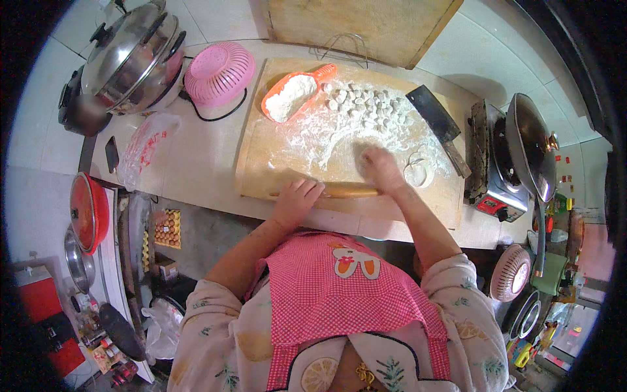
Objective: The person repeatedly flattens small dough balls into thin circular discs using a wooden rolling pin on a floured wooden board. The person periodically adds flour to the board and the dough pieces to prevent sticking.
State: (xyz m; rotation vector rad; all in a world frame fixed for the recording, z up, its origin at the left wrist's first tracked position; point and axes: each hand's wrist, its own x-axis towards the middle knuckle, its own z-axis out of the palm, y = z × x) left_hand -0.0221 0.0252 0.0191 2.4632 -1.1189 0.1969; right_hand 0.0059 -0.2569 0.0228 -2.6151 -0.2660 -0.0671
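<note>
A floury wooden board (289, 147) lies before me with a wooden rolling pin (350, 191) along its near edge. My left hand (300, 195) rests at the pin's left part; whether its fingers grip the pin is unclear. My right hand (381, 166), blurred, is above the board just beyond the pin's right end, its fingers curled; what they hold cannot be made out. To its right lie thin round dough wrappers (418, 172). Several small floured dough pieces (367, 104) are spread farther back, beside an orange scoop (292, 97) of flour. A cleaver (433, 115) lies on the board's right side.
At the right stands a portable gas stove (494, 196) with a lidded pan (526, 142). A pink plastic basket (220, 73), a steel steamer pot (132, 59), a plastic bag (147, 147) and a phone (112, 153) are on the left counter. A wooden panel (352, 24) leans behind.
</note>
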